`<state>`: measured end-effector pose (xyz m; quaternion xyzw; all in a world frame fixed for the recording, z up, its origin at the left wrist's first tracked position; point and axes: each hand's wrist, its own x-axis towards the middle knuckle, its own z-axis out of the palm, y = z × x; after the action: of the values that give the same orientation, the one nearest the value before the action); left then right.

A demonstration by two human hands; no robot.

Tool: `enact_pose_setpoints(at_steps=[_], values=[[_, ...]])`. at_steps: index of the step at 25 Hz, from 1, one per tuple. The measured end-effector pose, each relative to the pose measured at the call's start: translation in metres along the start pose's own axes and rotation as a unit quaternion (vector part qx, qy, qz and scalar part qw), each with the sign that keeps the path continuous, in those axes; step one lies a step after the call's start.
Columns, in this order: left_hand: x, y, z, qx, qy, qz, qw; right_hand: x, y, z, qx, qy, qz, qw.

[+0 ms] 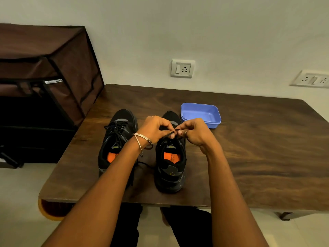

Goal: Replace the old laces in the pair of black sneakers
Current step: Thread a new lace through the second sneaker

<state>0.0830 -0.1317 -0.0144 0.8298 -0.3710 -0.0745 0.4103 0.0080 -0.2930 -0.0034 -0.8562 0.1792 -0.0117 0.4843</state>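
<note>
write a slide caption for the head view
Both hands, left and right, pinch a black lace over the right-hand sneaker beside a blue tub.

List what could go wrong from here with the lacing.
Both hands, left and right, pinch one thin lace over the right shoe; a slip could cost the grip. The left shoe's loose lace trails under the left forearm and might snag. The hands hide the eyelets, so one could get skipped.
</note>
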Motion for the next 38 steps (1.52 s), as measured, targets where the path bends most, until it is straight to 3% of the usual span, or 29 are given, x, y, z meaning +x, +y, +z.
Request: enact_pose_setpoints(at_steps=[3, 6, 10, 12, 14, 17, 19, 20, 21, 22, 23, 24, 27, 29, 32, 34, 36, 38], values=[[0.001, 0.001, 0.001, -0.044, 0.074, -0.022, 0.996, -0.003, 0.000, -0.002, 0.025, -0.002, 0.008, 1.000], [0.000, -0.003, 0.002, -0.103, 0.141, -0.073, 0.982, -0.004, -0.007, 0.000, -0.061, 0.008, -0.063, 0.996], [0.003, -0.005, 0.005, -0.071, 0.144, -0.097, 0.982, 0.002, -0.017, 0.012, -0.185, 0.031, -0.221, 0.957], [0.005, -0.007, 0.007, -0.057, 0.146, -0.090, 0.984, 0.005, -0.022, 0.019, -0.230, 0.041, -0.248, 0.940], [0.005, -0.010, 0.006, -0.071, 0.132, -0.090, 0.985, 0.006, -0.025, 0.018, -0.222, 0.041, -0.233, 0.946], [0.003, -0.013, 0.002, -0.126, 0.103, -0.089, 0.983, 0.000, -0.025, 0.009, -0.071, 0.073, -0.184, 0.978], [0.001, -0.010, 0.003, -0.140, 0.100, -0.083, 0.982, -0.002, -0.024, 0.003, 0.127, 0.142, -0.092, 0.977], [0.000, -0.008, 0.005, -0.132, 0.099, -0.075, 0.983, -0.001, -0.024, -0.002, 0.263, 0.183, -0.019, 0.947], [0.000, -0.005, 0.005, -0.119, 0.101, -0.066, 0.986, -0.001, -0.024, -0.008, 0.400, 0.212, 0.055, 0.890], [0.000, -0.003, 0.006, -0.107, 0.106, -0.059, 0.987, 0.001, -0.021, -0.013, 0.502, 0.230, 0.106, 0.827], [0.000, -0.002, 0.005, -0.100, 0.114, -0.056, 0.987, 0.002, -0.016, -0.015, 0.548, 0.236, 0.135, 0.791], [0.000, -0.003, 0.005, -0.095, 0.122, -0.056, 0.986, 0.002, -0.012, -0.014, 0.538, 0.230, 0.153, 0.797], [0.002, -0.001, 0.005, -0.075, 0.140, -0.060, 0.985, 0.004, 0.003, -0.001, 0.326, 0.186, 0.158, 0.913], [0.003, 0.003, 0.006, -0.032, 0.132, -0.062, 0.989, 0.008, 0.006, 0.002, 0.192, 0.178, 0.108, 0.959], [0.009, 0.010, 0.007, 0.063, 0.104, -0.066, 0.990, 0.008, -0.007, 0.006, 0.061, 0.068, 0.013, 0.996], [0.013, 0.014, 0.006, 0.096, 0.070, -0.077, 0.990, 0.006, -0.013, 0.016, -0.086, 0.002, -0.018, 0.996], [0.016, 0.020, 0.007, 0.162, 0.024, -0.088, 0.983, 0.008, -0.013, 0.018, -0.165, 0.011, -0.020, 0.986], [0.016, 0.022, 0.008, 0.198, 0.004, -0.099, 0.975, 0.010, -0.010, 0.013, -0.158, 0.023, -0.016, 0.987]])
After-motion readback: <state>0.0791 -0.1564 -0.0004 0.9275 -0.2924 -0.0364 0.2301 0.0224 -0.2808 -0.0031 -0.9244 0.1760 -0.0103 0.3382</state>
